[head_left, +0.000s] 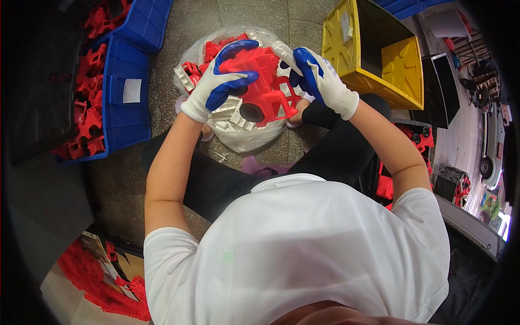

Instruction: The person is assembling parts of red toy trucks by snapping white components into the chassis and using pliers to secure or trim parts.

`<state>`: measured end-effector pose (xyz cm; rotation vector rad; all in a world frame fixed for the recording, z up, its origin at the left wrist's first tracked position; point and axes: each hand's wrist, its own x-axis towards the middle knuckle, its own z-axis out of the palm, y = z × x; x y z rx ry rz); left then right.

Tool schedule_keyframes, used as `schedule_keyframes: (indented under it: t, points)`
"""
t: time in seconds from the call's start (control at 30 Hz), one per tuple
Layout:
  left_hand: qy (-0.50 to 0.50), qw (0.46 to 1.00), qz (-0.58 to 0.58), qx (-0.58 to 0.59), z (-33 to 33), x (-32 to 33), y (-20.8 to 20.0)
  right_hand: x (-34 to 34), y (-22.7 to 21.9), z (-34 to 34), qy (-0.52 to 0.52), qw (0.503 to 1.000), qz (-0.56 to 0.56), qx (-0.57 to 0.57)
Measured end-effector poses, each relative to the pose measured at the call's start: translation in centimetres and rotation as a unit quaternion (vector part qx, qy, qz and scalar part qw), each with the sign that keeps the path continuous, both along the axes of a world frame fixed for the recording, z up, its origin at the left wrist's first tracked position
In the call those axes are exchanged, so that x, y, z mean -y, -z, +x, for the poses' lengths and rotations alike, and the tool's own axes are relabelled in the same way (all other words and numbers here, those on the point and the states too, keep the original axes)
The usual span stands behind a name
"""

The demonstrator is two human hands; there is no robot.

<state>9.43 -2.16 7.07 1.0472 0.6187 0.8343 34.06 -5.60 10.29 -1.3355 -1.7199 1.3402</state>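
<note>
Both my hands wear white gloves with blue-coated fingers and palms. My left hand (225, 78) is closed round the left side of a red plastic toy vehicle body (262, 73), thumb and fingers curving over it. My right hand (323, 77) pinches a slim white plastic piece (285, 54) against the far right side of the red body. Beneath both parts, a clear plastic bag (246, 143) on the floor holds white plastic parts (230, 112) and more red ones. The red body hides much of the bag's middle.
Blue bins (125, 116) full of red parts (89, 116) stand at the left. A yellow crate (374, 81) lies at the far right. Past my right leg is a dark bin with red vehicle parts (384, 184). A small white piece (221, 157) lies on the speckled floor.
</note>
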Motion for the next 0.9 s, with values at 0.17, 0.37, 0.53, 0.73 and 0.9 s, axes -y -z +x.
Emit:
schedule_keyframes:
  t: [0.17, 0.37, 0.53, 0.73, 0.9]
  points:
    - [-0.019, 1.000, 0.022, -0.012, 0.1, 0.3, -0.5, 0.0, 0.3, -0.8, 0.026, 0.998, -0.049, -0.016]
    - [-0.051, 0.999, 0.010, -0.001, 0.7, 0.8, -0.3, 0.5, 0.1, -1.9, 0.070, 0.989, -0.088, -0.094]
    - [-0.073, 0.997, 0.009, -0.018, 1.2, 1.2, -0.9, 0.1, -0.4, -2.1, 0.053, 0.993, -0.090, -0.052]
    - [-0.101, 0.994, -0.005, -0.040, 1.5, 1.5, -1.0, -0.5, 0.1, -1.7, 0.021, 0.996, -0.074, 0.053]
    - [-0.057, 0.978, -0.173, 0.098, 0.9, 0.9, 0.2, -1.6, 4.8, -0.4, -0.066, 0.929, 0.275, 0.240]
